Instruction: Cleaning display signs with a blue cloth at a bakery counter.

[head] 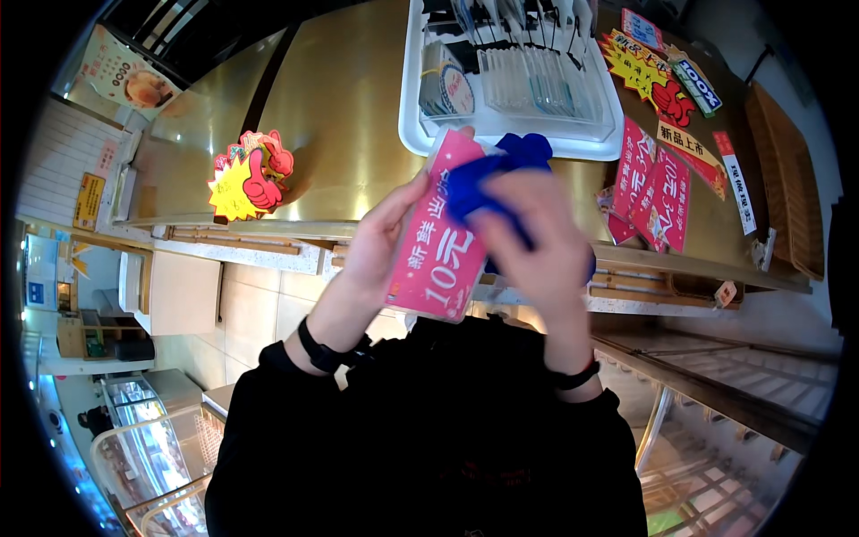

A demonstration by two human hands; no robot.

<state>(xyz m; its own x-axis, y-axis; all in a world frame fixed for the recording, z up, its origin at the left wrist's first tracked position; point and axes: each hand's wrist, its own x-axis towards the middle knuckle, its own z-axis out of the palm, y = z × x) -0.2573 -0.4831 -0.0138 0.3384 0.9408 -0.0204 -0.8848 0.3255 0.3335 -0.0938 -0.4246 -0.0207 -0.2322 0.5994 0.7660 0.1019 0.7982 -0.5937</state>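
A pink price sign with white lettering (436, 255) is gripped at its left edge by my left hand (382, 248), which wears a black wristband. My right hand (537, 235), partly blurred, holds a blue cloth (480, 181) against the sign's upper right face. Some of the cloth hangs behind and beyond my right hand. Past the sign lies a white tray (411, 101) with a clear plastic box (530, 121) holding clear sign holders and small cards.
On the metal counter (342, 101), yellow burst signs with a red thumb (245, 181) lie to the left. Pink signs (661, 201) and a yellow burst sign (634, 64) lie to the right, near a brown woven basket (782, 181). Glass-fronted shelving (704, 429) stands at lower right.
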